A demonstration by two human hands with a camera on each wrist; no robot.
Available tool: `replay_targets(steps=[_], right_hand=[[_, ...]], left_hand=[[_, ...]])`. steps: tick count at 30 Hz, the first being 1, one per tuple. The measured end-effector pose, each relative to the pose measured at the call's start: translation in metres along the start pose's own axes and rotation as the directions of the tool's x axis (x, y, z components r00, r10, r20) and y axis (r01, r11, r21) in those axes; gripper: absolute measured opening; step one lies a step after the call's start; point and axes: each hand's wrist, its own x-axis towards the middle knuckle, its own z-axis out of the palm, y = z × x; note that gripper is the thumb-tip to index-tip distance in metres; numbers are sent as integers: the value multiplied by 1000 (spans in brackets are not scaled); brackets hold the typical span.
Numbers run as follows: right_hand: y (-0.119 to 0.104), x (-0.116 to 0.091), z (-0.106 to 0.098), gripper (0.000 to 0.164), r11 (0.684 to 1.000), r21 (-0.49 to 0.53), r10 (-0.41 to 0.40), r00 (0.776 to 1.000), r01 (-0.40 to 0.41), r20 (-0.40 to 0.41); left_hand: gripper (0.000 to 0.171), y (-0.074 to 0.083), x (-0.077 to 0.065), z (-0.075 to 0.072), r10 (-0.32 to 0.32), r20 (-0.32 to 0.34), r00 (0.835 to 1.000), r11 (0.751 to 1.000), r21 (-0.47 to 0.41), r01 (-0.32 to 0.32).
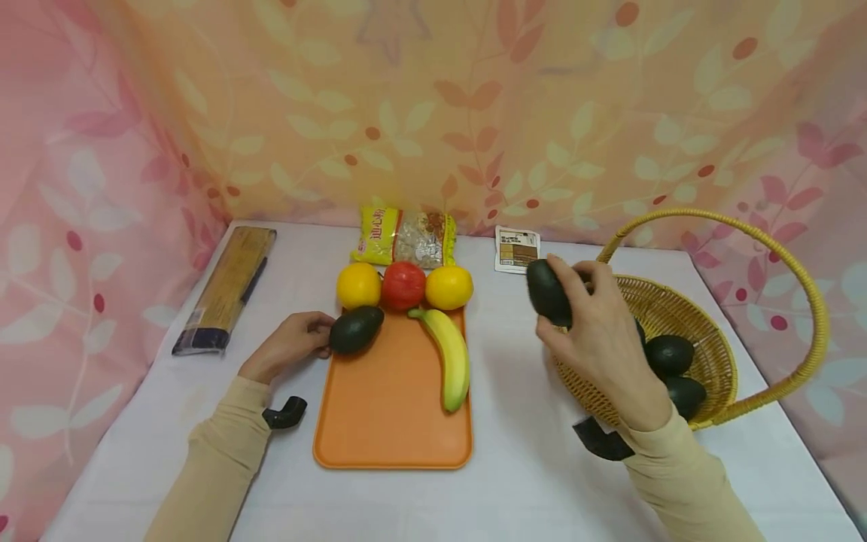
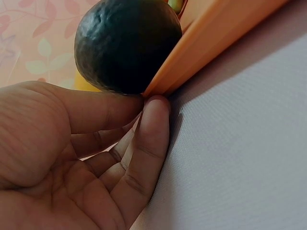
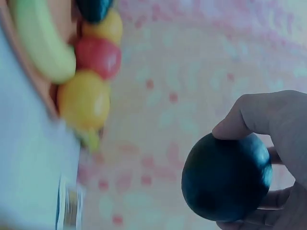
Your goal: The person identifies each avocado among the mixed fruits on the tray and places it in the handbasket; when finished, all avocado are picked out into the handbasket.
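head view, left fingers (image 2: 153, 127) pinching tray edge (image 1: 321, 410), right fingers (image 1: 570, 281) gripping avocado (image 1: 547, 292), cloth strip (image 1: 511, 391) between tray and basket (image 1: 719, 350)

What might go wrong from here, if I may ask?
The held avocado could slip from the right hand. The left hand pinches the tray by its edge, so a tug might roll the second avocado off. The right hand is also near the basket and could knock it.

Free room lay along the near edge of the orange rectangular tray (image 1: 386, 436); a curved yellow banana (image 1: 452, 365) obstructed its right edge, an arched yellow wicker handle (image 1: 816, 324) the right edge of the white tabletop (image 1: 521, 489).
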Motion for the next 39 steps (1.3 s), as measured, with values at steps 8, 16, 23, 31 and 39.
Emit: replay_targets(steps=[8, 16, 23, 31, 39], right_hand=[[64, -45, -29, 78, 936, -58, 349, 937, -347, 33], [98, -76, -29, 83, 880, -59, 475, 877, -472, 69], [113, -91, -21, 84, 931, -120, 353, 934, -345, 56], [114, -88, -18, 81, 909, -180, 408, 888, -375, 210], [108, -83, -16, 77, 887, -251, 458, 814, -388, 358]], left_hand=[[32, 2, 3, -1, 14, 13, 1000, 1000, -10, -14], [32, 4, 1, -3, 7, 16, 1000, 1000, -16, -6], [33, 1, 0, -1, -12, 10, 1000, 1000, -26, 13], [34, 1, -1, 1, -24, 2, 1000, 1000, -17, 24], [33, 1, -1, 2, -19, 1, 1000, 1000, -25, 19]])
